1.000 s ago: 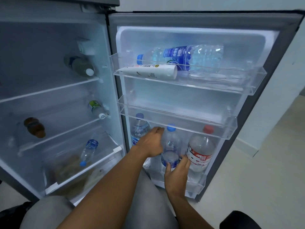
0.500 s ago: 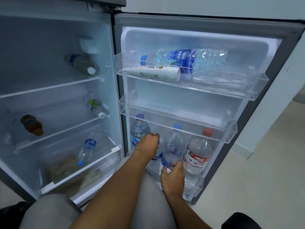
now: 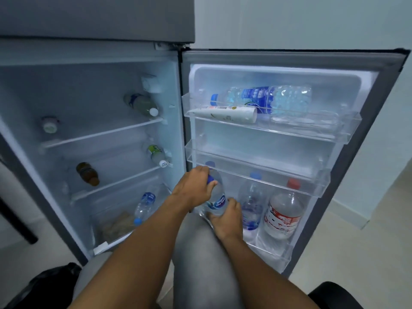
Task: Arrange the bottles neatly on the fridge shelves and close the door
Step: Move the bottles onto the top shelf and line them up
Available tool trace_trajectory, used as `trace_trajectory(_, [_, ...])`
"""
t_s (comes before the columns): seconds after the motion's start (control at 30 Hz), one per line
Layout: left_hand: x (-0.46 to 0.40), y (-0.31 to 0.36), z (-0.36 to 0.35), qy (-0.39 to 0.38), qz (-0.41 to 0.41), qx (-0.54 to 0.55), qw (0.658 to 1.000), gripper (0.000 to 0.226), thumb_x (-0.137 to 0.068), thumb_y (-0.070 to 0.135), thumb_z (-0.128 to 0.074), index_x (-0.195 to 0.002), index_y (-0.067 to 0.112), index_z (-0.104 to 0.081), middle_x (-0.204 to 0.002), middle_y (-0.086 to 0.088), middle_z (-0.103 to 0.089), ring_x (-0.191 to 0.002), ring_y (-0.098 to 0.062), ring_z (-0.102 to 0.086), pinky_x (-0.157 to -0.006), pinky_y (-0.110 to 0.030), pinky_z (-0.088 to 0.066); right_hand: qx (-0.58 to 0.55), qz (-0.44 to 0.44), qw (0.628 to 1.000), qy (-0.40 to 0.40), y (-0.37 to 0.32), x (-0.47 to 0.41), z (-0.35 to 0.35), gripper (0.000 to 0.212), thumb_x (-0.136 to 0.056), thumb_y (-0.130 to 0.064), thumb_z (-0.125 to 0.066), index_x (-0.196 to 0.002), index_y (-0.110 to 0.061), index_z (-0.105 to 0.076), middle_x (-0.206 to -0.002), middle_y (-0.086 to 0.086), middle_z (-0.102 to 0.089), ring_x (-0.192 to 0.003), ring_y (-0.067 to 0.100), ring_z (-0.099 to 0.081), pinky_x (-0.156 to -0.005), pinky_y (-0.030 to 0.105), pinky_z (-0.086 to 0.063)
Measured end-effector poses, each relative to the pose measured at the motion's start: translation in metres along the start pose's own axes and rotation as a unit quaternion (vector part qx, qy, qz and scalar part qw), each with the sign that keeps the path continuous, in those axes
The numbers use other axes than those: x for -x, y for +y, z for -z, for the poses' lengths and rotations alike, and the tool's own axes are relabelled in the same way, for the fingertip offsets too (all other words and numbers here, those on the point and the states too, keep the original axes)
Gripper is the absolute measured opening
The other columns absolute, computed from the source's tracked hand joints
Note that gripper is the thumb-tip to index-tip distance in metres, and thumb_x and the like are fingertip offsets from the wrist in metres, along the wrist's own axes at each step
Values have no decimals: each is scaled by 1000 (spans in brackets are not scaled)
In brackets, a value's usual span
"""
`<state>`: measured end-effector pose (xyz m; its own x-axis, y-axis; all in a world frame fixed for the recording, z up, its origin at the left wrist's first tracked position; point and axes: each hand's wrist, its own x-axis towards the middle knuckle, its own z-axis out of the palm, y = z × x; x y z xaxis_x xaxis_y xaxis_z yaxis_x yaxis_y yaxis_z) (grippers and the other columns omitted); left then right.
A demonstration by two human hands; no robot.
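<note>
- Your left hand [image 3: 193, 188] curls over the blue cap and neck of a small water bottle [image 3: 217, 200], gripping it at the bottom door shelf [image 3: 274, 253].
- Your right hand [image 3: 227, 218] wraps its fingers round the same bottle's lower body.
- Just right of your fingers stand a blue-capped bottle [image 3: 252, 201] and a red-capped bottle [image 3: 284, 210].

Cap of small water bottle [image 3: 217, 200] mostly covered by left hand [image 3: 192, 190]; base hidden behind right hand [image 3: 227, 219]. Just right of right fingertips, blue-capped bottle [image 3: 252, 201] label blurred, unreadable. Far left of the fingers, jar [image 3: 49, 124] on top shelf too dim to identify. Both forearms cut off at bottom edge.
</note>
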<state>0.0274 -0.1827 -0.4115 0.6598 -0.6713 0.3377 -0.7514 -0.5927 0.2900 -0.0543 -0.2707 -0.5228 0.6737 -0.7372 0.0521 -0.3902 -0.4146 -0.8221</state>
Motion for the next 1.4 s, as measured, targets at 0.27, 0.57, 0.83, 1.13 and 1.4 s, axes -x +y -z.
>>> trace_trajectory(0.27, [34, -57, 74, 46, 52, 71, 995, 22, -83, 36, -68, -90, 16, -60, -92, -1, -62, -85, -18, -58, -77, -31, -49, 19, 124, 985, -116, -66, 0, -27, 41, -65, -26, -79, -97, -22, -54, -97, 0, -67, -88, 23, -65, -72, 32, -51])
trace_trajectory(0.57, [67, -122, 115, -20, 102, -28, 994, 92, -56, 43, -90, -136, 25, -49, -129, 0, -53, -117, -18, -52, -99, -28, -42, 76, 273, 924, -257, -143, -10, -66, 54, -55, -32, -88, -102, -23, -63, -96, -1, -70, -84, 19, -67, -76, 33, -57])
trace_trajectory(0.83, [76, -164, 130, 139, 78, -2, 987, 64, -59, 35, -90, -117, 21, -67, -111, 2, -66, -96, -12, -63, -84, -34, -54, 45, 340, 895, -284, -197, -28, -100, 48, -55, -28, -84, -98, -25, -62, -95, -5, -66, -85, 17, -66, -76, 39, -57])
trace_trajectory(1.13, [41, -198, 192, 385, 96, -32, 917, 56, -63, 20, -91, -114, 11, -68, -112, -5, -65, -99, -12, -61, -86, -17, -50, -47, 413, 888, -196, -305, -74, -121, 63, -84, -33, -68, -141, -19, -44, -145, 3, -48, -135, 20, -44, -113, 40, -39])
trace_trajectory(1.4, [6, -255, 185, 412, 212, -50, 885, 53, -72, 13, -83, -121, 12, -63, -125, -6, -57, -111, -24, -58, -96, -32, -50, 154, 402, 873, -230, -316, -126, -159, 59, -104, -41, -35, -156, -16, -23, -166, 1, -15, -153, 19, -10, -122, 33, -14])
